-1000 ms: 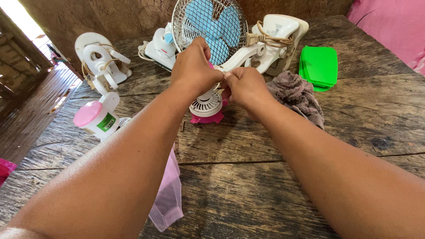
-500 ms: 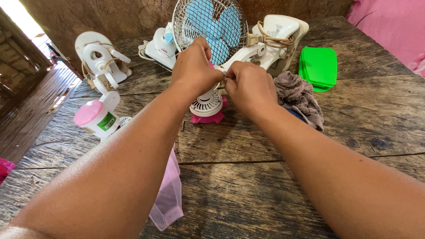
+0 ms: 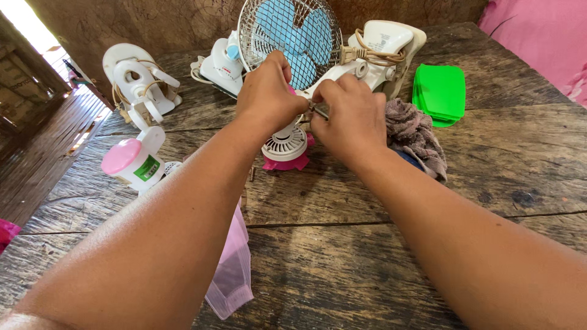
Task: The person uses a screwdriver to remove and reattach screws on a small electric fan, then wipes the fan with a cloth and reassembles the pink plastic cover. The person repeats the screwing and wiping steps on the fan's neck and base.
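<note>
A: What is held by the left hand [image 3: 267,93]?

B: The small table fan [image 3: 288,55] is gripped at the rear of its wire cage, with the fingers clenched around the neck just behind the light-blue blades. The fan is stood upright near the middle of the wooden table [image 3: 520,171], on a white vented base seated over a pink foot.

A: And the right hand [image 3: 350,116]?

B: It is closed beside the left hand, almost touching it. A thin metal tool [image 3: 320,110], too small to be identified, is pinched between its fingertips and pointed at the fan's neck.

A: What is seen around the fan?

B: A crumpled grey-brown rag [image 3: 416,134] is laid just to the right of the right hand, partly hidden by the wrist. A stack of flat green plastic pieces [image 3: 440,93] is placed further right. Behind the fan, 2 white fan bodies are found: one with a bundled brown cord [image 3: 385,46] at the right, another [image 3: 221,64] at the left. A white fan stand [image 3: 139,82] is set well apart near the table's left edge, and a pink-capped white part with a green label [image 3: 136,160] lies nearer. A pink mesh cloth [image 3: 232,269] is draped beneath the left forearm.
</note>
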